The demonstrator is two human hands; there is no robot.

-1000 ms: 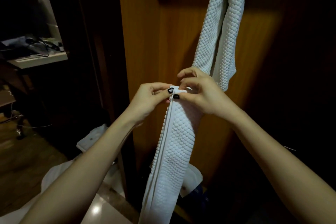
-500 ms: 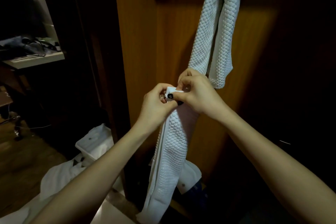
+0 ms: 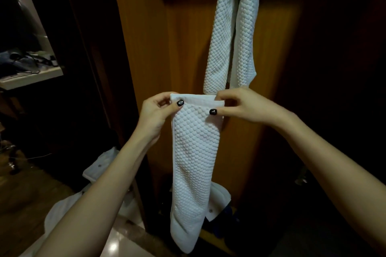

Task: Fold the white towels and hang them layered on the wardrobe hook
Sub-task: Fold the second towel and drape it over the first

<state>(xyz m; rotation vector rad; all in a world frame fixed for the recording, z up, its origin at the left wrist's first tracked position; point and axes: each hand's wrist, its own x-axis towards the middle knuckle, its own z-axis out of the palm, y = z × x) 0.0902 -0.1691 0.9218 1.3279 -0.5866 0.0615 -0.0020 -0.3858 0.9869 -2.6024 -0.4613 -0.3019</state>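
Before the wooden wardrobe panel (image 3: 144, 52), holding a folded white towel (image 3: 194, 152) up by its smooth top hem, waffle length hanging straight down. Pinched at the left corner by the left hand (image 3: 155, 115), thumb in front, fingers curled behind — pinched at the right corner by the right hand (image 3: 244, 108) likewise. Higher and to the right, draped doubled from above the frame's edge: the hung towel (image 3: 231, 37), ends just above the right hand. Lower left, heaped on the floor: white garments (image 3: 100, 171).

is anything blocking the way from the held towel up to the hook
Nothing visible does. The left hand and right hand pinch the held towel just below the hanging towel, which hides the hook; open air lies between.
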